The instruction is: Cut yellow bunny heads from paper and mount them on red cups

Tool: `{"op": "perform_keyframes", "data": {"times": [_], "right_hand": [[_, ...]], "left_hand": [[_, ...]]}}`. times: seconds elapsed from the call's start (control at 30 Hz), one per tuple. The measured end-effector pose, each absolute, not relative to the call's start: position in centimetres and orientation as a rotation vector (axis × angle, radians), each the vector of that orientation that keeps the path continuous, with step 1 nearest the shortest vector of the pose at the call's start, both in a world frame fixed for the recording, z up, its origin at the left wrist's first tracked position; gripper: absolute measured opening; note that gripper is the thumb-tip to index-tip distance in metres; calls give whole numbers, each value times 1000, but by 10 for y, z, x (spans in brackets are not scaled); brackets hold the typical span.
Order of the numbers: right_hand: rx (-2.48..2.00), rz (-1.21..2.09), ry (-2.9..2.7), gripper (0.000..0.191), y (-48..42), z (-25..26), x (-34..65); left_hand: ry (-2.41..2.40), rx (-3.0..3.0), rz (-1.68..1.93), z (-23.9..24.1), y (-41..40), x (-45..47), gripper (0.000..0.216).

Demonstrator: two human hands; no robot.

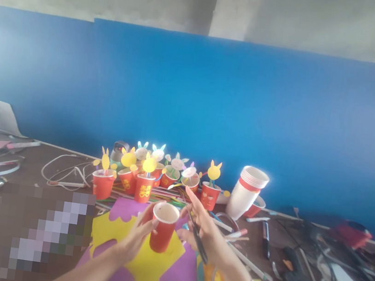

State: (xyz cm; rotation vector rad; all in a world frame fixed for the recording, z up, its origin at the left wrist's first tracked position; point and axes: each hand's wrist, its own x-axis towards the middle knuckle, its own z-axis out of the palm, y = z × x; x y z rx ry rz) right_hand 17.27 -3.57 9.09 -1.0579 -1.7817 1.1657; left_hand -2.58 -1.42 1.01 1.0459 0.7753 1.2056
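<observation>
My left hand [135, 234] is wrapped round the side of a red paper cup [162, 232] with a white inside, held upright over cut yellow paper [145, 265] and purple paper [175, 274]. To the right of the cup is my right hand [207, 231], with a slim pointed tool [198, 240] with a dark handle lying across the palm. Its exact kind does not show. The right fingers are near the cup's rim; whether they touch it I cannot tell. Behind stand several red cups [144, 189] bearing paper bunny-eared figures [214, 171].
A stack of white paper cups [245, 193] leans at the back right. A black marker [266, 239], a black glue gun [299, 275] and tangled cables lie on the right. White cord [65, 167] coils at left. A blue panel [194, 95] closes off the back.
</observation>
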Motion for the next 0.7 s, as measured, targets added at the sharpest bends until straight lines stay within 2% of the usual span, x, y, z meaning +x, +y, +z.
{"op": "perform_keyframes", "data": {"times": [0.27,0.43,0.5,0.57,0.7], "right_hand": [[-1110,978,-1807,79,-37,83,159],[-1029,950,-1836,71,-34,77,156],[-1034,938,-1851,70,-33,76,155],[-1049,925,-1869,69,-32,74,155],[-1132,877,-1913,66,-32,73,154]], "left_hand": [[617,1142,1181,9,-11,-28,53],[691,1301,1258,17,-18,-23,65],[806,1442,1374,18,-21,-21,57],[890,1568,1433,18,-23,-19,40],[973,1661,1393,17,-23,-16,17]]}}
